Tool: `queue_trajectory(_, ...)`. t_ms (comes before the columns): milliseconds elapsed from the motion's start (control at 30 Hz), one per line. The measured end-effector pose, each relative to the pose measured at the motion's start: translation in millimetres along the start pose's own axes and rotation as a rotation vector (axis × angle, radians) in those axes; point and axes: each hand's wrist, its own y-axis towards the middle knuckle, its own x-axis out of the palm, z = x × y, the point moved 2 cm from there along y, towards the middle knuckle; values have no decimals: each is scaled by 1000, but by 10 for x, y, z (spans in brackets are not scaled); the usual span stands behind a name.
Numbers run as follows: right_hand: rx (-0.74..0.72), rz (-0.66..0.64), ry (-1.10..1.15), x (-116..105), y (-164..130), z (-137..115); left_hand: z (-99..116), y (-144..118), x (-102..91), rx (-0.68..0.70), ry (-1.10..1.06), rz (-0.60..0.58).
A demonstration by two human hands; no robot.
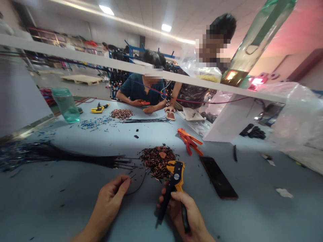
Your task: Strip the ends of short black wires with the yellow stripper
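The left hand [111,198] pinches a thin black wire [141,186] (it curves toward the clippings pile [154,157]); above the table [73,198], the right hand [188,208] wraps around a yellow-and-black wire stripper [176,176].

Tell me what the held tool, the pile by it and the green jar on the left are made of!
Held tool: likely hard plastic, perhaps some metal; dull black handles. Pile: probably black plastic and copper, by its coppery glints. Green jar: glossy plastic or glass; you can see through it.

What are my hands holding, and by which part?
Right hand: the wire stripper, by its handles. Left hand: a thin black wire, seemingly pinched near one end.
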Motion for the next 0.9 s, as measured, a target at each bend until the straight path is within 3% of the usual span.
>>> queue_trajectory(200,-57,-47,-99,29,-42,9,-20,-42,16,130,9,101)
queue_trajectory(267,-81,-85,-143,36,-59,22,-5,-66,19,271,30,134)
queue_trajectory(467,-84,-220,-200,44,-82,106,189,-225,-34,877,204,149)
queue_trajectory(600,-79,-232,-227,46,-93,112,244,-310,-93,1109,389,160)
queue_trajectory(733,-75,-269,-258,54,-106,102,188,-309,-99,1211,548,119)
queue_trajectory(900,-12,-363,-362,21,-120,134,112,-211,-18,1093,569,110)
